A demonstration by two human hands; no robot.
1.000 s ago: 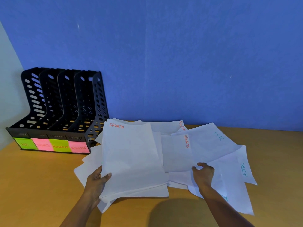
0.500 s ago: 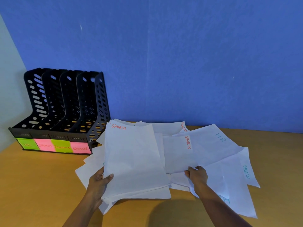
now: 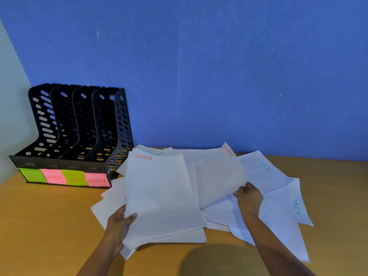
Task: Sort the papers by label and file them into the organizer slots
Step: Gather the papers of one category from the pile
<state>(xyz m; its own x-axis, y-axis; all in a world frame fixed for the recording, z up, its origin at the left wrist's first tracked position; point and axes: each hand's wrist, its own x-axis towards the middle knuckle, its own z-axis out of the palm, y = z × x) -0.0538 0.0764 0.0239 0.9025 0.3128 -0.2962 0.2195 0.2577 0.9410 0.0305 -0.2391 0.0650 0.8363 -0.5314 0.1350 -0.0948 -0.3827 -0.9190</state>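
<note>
My left hand (image 3: 119, 226) grips the lower left corner of a small stack of white sheets, its top sheet (image 3: 159, 196) marked SPORTS in red. My right hand (image 3: 249, 198) pinches the near edge of a second SPORTS sheet (image 3: 219, 176), which curls up off the pile. More sheets lie spread beneath, among them one marked HR (image 3: 264, 172) and one with teal lettering at the far right (image 3: 298, 208). The black organizer (image 3: 79, 126) stands at the back left with its slots empty, labelled HR, SPORTS, FINANCE and ADMIN on green and pink notes.
The wooden table (image 3: 49, 226) runs to a blue wall (image 3: 219, 76) behind the papers. A pale wall (image 3: 10, 106) meets it at the left, close beside the organizer. The loose sheets reach almost to the organizer's right side.
My right hand has lifted the second SPORTS sheet by its near edge and turned it toward the left stack. My left hand keeps its hold on the stack.
</note>
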